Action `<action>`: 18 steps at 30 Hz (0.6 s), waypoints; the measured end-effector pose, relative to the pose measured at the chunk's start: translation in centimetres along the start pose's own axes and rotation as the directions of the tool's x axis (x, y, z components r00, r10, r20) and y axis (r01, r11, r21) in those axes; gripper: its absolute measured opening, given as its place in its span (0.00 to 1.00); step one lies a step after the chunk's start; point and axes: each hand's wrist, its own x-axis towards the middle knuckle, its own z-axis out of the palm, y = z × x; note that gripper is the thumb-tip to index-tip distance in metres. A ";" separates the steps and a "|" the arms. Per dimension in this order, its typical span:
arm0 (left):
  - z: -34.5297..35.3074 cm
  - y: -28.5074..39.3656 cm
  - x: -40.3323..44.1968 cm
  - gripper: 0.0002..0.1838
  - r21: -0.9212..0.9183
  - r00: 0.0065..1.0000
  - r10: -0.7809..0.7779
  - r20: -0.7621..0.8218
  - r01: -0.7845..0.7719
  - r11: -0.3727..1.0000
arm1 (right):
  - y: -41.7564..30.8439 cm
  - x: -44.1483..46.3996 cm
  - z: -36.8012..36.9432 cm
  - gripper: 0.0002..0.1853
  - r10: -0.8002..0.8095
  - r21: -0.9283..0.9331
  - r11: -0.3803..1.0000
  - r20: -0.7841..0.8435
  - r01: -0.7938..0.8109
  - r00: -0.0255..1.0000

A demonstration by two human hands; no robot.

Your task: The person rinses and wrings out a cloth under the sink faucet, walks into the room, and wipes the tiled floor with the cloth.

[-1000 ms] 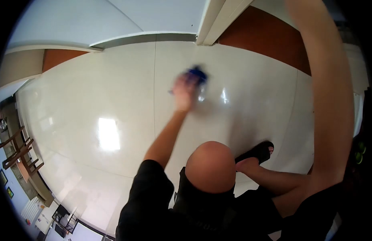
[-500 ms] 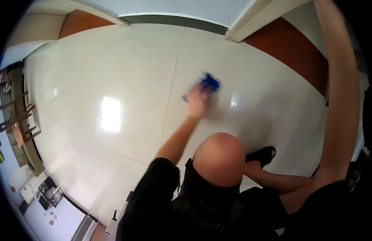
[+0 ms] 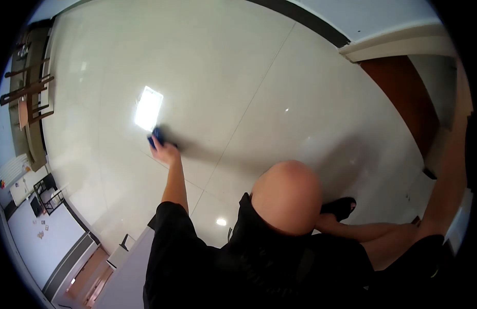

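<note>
My left hand (image 3: 167,152) is stretched out over the shiny pale tiled floor (image 3: 197,67), closed on a dark blue cloth (image 3: 155,138). The bunched cloth is pressed to the floor, just below a bright window-like reflection, and its lower part is hidden under my fingers. My right arm (image 3: 452,170) reaches up along the right edge of the view; its hand lies outside the picture.
My bent knee (image 3: 287,198) and black sandal (image 3: 342,207) are close in front of me. A white door frame (image 3: 398,44) and a brown-red panel (image 3: 403,98) stand at the right. Wooden chairs (image 3: 30,92) are at the far left.
My left hand has swept the blue cloth leftward and a little nearer over the floor. The view has turned, so the doorway at top left has gone out of sight.
</note>
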 end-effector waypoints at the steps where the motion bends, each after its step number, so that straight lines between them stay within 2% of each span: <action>1: -1.3 -3.1 -2.4 0.33 0.113 0.990 -0.135 0.048 0.129 0.985 | 0.1 0.0 0.0 0.13 -0.007 -0.015 1.000 0.006 0.007 1.000; 3: -2.3 -4.4 -8.9 0.34 0.110 0.983 -0.175 0.046 0.169 0.979 | 0.4 0.0 0.2 0.12 -0.016 -0.043 0.999 0.016 0.017 1.000; 5: -2.1 -0.3 -13.0 0.34 0.153 1.000 -0.015 -0.017 0.017 0.988 | 0.7 0.0 0.3 0.12 -0.025 -0.065 0.998 0.029 0.027 0.999; 7: -1.2 5.5 -15.2 0.34 -0.013 0.999 -0.025 0.048 0.025 1.000 | 0.8 0.1 0.6 0.12 -0.032 -0.081 0.996 0.033 0.034 0.999; 10: -1.3 17.3 -17.2 0.34 -0.207 0.955 0.213 0.206 -0.170 0.963 | 0.8 0.3 1.0 0.12 -0.038 -0.082 0.996 0.043 0.042 0.998; 11: -1.2 20.4 -17.9 0.34 -0.293 0.917 0.295 0.267 -0.215 0.932 | 0.7 0.4 0.9 0.13 -0.040 -0.077 0.996 0.042 0.043 0.998; 13: -1.2 25.3 -19.2 0.33 -0.419 0.761 0.489 0.426 -0.313 0.852 | 0.5 0.4 0.8 0.13 -0.038 -0.065 0.997 0.036 0.041 0.999; 15: -0.7 28.1 -17.7 0.33 -0.680 0.573 0.694 0.435 -0.297 0.671 | 0.3 0.2 0.7 0.13 -0.033 -0.042 0.999 0.031 0.034 0.999; 16: 0.4 28.5 -16.3 0.33 -0.758 0.626 0.722 0.294 -0.307 0.575 | 0.2 0.2 0.7 0.13 -0.028 -0.026 0.999 0.028 0.029 0.999; 17: 2.1 28.2 -14.4 0.33 -0.750 0.686 0.679 0.262 -0.298 0.590 | 0.1 0.1 0.8 0.14 -0.022 -0.007 1.000 0.023 0.022 0.999; 18: 4.1 27.2 -11.8 0.31 -0.702 0.752 0.636 0.174 -0.358 0.615 | 0.1 0.0 0.9 0.14 -0.016 0.011 1.000 0.018 0.016 1.000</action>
